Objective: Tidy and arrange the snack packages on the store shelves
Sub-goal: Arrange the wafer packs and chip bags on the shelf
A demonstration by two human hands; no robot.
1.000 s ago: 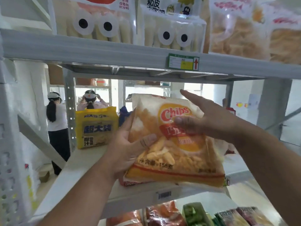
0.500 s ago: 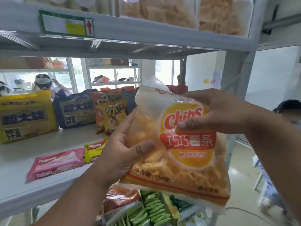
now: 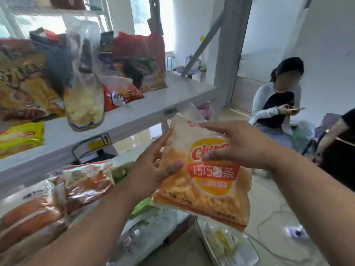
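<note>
White walls (image 3: 326, 45) and a pale floor (image 3: 272, 214) frame grey metal shelving (image 3: 172, 96) with an upright post (image 3: 228, 54). Bright daylight pours through windows (image 3: 146, 14) behind; a seated person (image 3: 276, 104) looks at a phone.

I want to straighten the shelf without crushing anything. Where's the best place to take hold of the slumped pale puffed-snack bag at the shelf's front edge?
Probably pinch the crinkled clear top of the pale snack bag, coming from above and the open front. It stands roughly upright with its contents sunk into the bulging bottom, so the upper part looks slack and empty.
</note>
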